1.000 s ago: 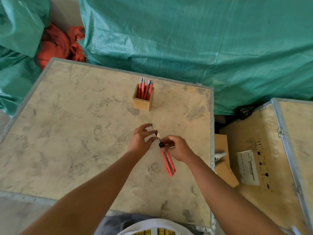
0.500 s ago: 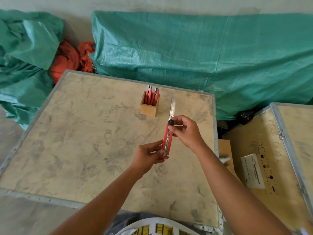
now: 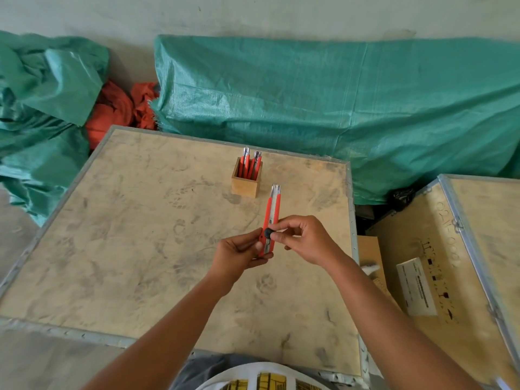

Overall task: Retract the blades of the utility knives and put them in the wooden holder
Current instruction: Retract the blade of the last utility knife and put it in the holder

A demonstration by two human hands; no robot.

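I hold a red utility knife [image 3: 272, 211] upright over the crate top, its metal tip pointing away from me. My left hand [image 3: 241, 253] grips the knife's lower end. The thumb and forefinger of my right hand [image 3: 305, 240] pinch the black slider knob [image 3: 267, 233], which sits low on the handle. Only a short metal tip shows past the red body. Beyond the knife stands the wooden holder [image 3: 245, 184], a small square box with several red knives [image 3: 250, 164] upright in it.
The work surface is a scuffed plywood crate top [image 3: 126, 235] with metal edging. A second crate [image 3: 450, 263] with a white label lies to the right across a gap. Green tarpaulin [image 3: 337, 102] and red cloth [image 3: 118, 111] lie behind.
The knife was turned from pointing toward me to pointing away. The long exposed blade has slid back into the handle, and the black knob has moved down toward my left hand.
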